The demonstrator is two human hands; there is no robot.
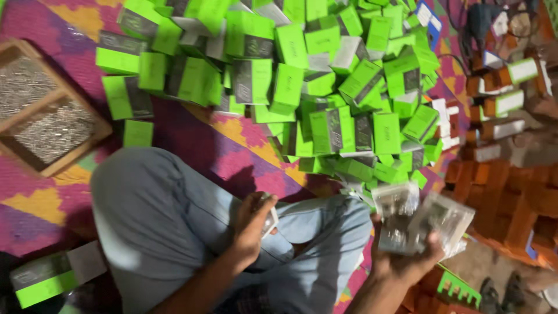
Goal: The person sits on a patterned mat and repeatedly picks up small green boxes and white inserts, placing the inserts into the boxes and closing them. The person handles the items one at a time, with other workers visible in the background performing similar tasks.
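Note:
I sit cross-legged in blue jeans (163,215) on a patterned mat. My left hand (251,225) is closed around a small pale object (268,220) over my knee; its exact kind is too blurred to tell. My right hand (407,261) grips a bundle of clear plastic packets (427,224) with grey contents, held just right of my knee. A big heap of small green-and-grey boxes (302,75) lies on the mat beyond both hands.
The pink, purple and yellow mat (244,145) covers the floor. A wooden frame with grey filling (40,110) sits at the left. Orange-and-white boxes (500,104) are stacked at the right. One green box (46,279) lies at the bottom left, and dark cables (482,23) at the top right.

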